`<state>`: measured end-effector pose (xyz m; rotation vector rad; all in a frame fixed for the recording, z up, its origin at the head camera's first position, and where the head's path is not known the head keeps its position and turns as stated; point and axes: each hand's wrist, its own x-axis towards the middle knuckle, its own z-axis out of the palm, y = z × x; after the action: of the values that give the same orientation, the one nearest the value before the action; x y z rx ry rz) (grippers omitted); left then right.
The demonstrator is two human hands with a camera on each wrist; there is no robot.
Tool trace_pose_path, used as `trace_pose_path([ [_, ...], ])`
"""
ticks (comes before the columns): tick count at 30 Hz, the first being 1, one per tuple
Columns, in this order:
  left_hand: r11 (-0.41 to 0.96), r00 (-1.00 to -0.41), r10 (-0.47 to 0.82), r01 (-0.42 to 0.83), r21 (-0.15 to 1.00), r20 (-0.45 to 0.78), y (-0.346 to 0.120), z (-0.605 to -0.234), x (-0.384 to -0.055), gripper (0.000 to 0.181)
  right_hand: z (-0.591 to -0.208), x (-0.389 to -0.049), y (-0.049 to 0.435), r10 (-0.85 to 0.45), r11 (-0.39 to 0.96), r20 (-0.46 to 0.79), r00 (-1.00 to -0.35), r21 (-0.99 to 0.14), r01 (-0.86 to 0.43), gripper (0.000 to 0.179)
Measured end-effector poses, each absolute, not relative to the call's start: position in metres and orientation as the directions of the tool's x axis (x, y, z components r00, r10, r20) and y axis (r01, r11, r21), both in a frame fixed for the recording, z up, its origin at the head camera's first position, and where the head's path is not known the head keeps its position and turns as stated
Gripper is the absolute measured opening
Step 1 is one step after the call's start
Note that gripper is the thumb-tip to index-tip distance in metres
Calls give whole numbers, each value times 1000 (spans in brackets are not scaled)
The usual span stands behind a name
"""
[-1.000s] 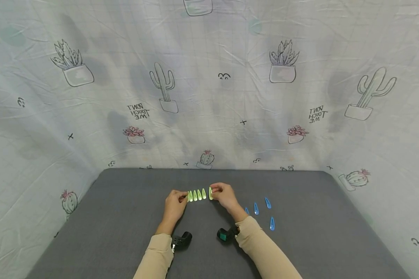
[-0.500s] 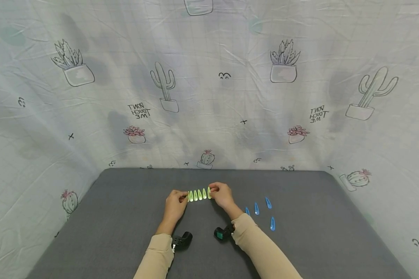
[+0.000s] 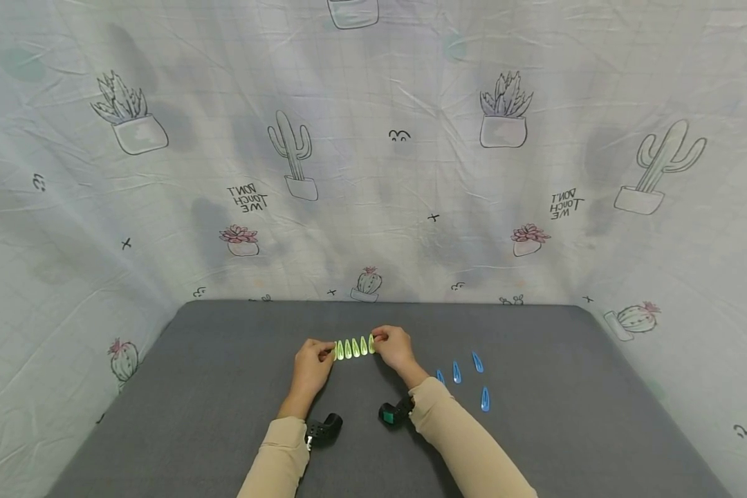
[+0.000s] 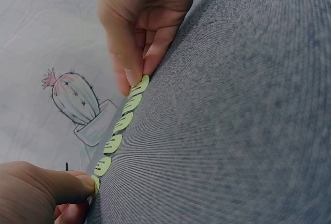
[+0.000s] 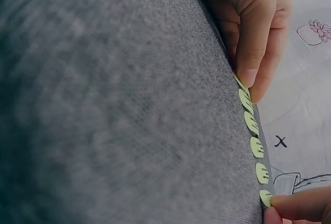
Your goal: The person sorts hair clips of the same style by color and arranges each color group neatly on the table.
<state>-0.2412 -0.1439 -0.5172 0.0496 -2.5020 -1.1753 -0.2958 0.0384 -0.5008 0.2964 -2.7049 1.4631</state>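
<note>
A row of several yellow-green snap hair clips (image 3: 356,347) lies side by side on the grey tabletop. At its left end my left hand (image 3: 312,364) pinches the outermost clip (image 4: 96,185) between thumb and fingers, covering part of it. My right hand (image 3: 398,348) pinches the clip at the right end (image 5: 265,198) by its outer side. That clip stands close beside its neighbour, lined up with the row. In the left wrist view, the rounded ends of the clips show between the two hands.
Several blue snap hair clips (image 3: 457,372) lie scattered on the grey table (image 3: 535,443), right of my right forearm. One of them is partly hidden by the wrist. Behind the table hangs a pale curtain (image 3: 373,173) printed with cacti.
My right hand has slid left with its yellow-green hair clip, narrowing the gap to the row. My left hand has stayed at the left end. The blue clips have not moved.
</note>
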Motion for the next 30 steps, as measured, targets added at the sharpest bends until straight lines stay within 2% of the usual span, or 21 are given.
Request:
trace_pose_path([
  [11, 660, -929, -185, 123, 741, 319, -146, -519, -243, 20, -502, -296, 34, -129, 553, 150, -980, -809, -197, 17],
  [30, 657, -922, -184, 142, 741, 340, -145, -520, -242, 19, -507, -285, 49, -159, 410, 178, -971, -883, -229, 23],
])
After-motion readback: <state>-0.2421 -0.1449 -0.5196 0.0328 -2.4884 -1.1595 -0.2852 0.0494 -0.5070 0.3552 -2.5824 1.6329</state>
